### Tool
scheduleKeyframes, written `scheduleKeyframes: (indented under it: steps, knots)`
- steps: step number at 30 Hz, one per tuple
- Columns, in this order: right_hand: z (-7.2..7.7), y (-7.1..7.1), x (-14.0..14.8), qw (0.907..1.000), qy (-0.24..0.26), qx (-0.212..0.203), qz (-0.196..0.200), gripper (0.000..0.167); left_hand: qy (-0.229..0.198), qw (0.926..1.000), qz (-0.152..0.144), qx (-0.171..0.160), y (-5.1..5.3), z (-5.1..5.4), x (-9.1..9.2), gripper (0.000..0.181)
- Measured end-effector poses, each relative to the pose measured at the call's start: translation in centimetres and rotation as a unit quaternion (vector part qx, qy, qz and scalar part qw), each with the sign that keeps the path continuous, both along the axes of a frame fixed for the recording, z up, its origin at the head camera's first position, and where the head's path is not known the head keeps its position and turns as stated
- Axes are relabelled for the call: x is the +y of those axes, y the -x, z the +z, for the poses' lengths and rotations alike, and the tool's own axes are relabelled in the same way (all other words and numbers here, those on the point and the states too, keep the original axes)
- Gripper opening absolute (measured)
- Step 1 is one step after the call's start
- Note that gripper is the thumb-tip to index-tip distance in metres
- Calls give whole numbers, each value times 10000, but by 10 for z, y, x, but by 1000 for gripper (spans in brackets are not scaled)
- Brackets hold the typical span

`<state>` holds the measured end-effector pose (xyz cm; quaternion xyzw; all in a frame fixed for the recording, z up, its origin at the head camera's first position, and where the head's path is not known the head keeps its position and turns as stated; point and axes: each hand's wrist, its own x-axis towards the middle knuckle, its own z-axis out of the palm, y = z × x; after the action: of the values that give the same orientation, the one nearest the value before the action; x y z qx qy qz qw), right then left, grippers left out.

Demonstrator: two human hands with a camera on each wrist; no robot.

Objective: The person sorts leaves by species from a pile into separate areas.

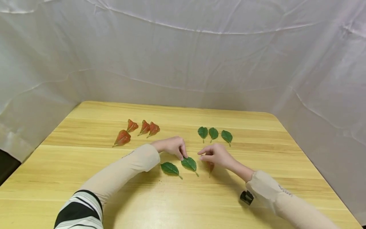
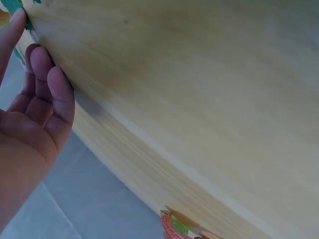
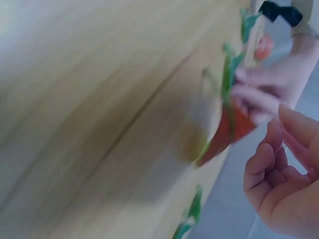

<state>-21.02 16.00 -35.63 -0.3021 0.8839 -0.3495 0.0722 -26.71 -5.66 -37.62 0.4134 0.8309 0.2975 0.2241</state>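
Note:
My left hand (image 1: pixel 173 146) pinches the near-side green leaf (image 1: pixel 189 163) at its far tip, the leaf's stem pointing toward me. Just left of it, another green leaf (image 1: pixel 170 169) lies on the table. In the left wrist view, the left thumb (image 2: pixel 12 32) meets a green leaf at the top corner. My right hand (image 1: pixel 218 155) hovers with a gap between thumb and forefinger. Partly hidden under it is a red leaf (image 1: pixel 211 166); in the right wrist view this red leaf (image 3: pixel 230 132) appears tilted, slightly apart from the fingertips.
Several red leaves (image 1: pixel 123 138) lie at the back left of the wooden table (image 1: pixel 183 203). Three green leaves (image 1: pixel 213 133) form a row at the back right. A small black object (image 1: pixel 246 197) sits by the right sleeve. Pale cloth (image 1: pixel 183 57) surrounds the table.

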Motion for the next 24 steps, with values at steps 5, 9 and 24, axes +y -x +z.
scheduleKeyframes:
  steps: [5, 9, 24]
  knots:
    - [2, -7, -21, 9994, 234, -49, 251, 18, -45, 10000, -7, -11, 0, -1, -1, 13]
    - [1, -10, -34, 9977, 365, -290, 493, 17, -116, 9999, 33, -83, 1, -1, -2, 12]
    - [-12, -22, -64, 9936, -9, -364, 1067, 18, -338, 9992, -171, -103, 2, -4, -3, 7]
